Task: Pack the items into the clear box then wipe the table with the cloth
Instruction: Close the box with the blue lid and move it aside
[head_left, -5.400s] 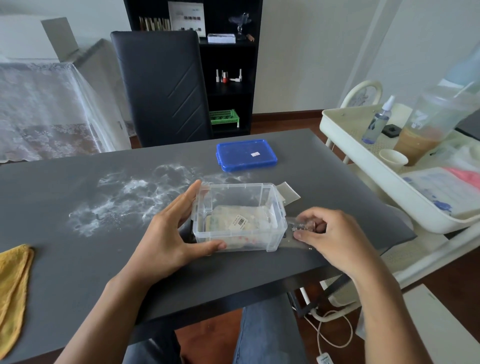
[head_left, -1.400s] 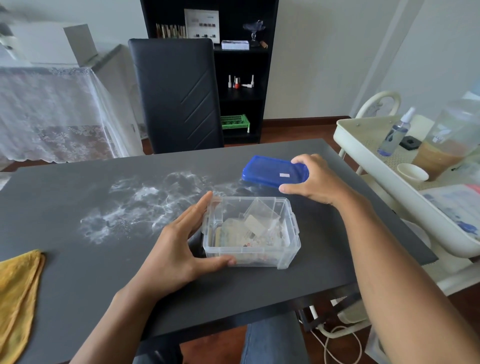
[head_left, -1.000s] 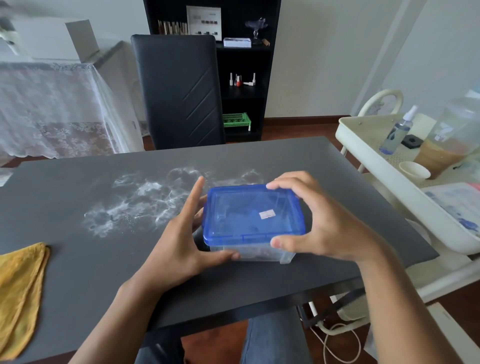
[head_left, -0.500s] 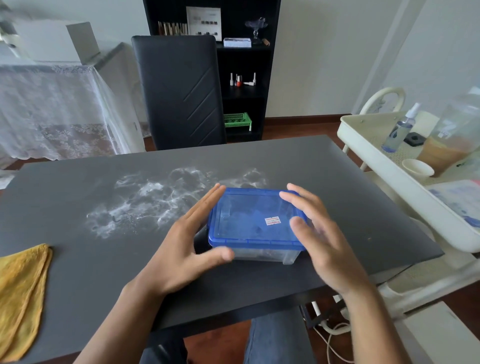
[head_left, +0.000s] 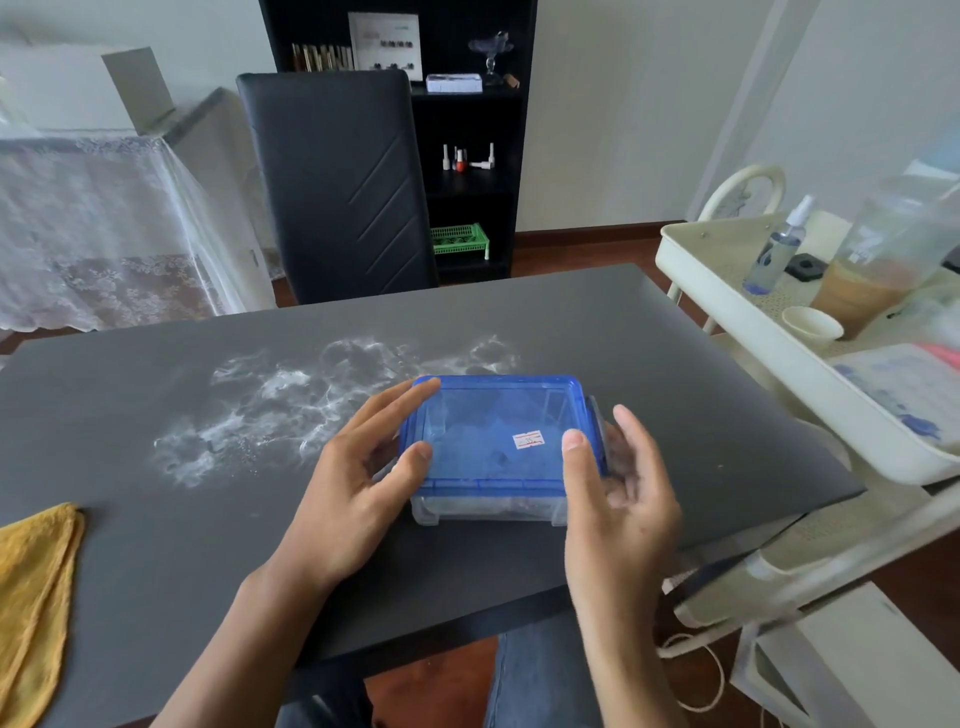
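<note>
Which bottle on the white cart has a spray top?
The small blue-tinted bottle at the cart's far end: it has a white spray nozzle. The big clear container beside it, holding brown stuff, shows no sprayer.

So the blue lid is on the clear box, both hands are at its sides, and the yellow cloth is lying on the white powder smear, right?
Not quite. The head view shows the yellow cloth at the table's near left edge, apart from the white powder smear, not on it. The rest holds: the blue lid sits on the clear box, with the left hand and right hand at its sides.
</note>
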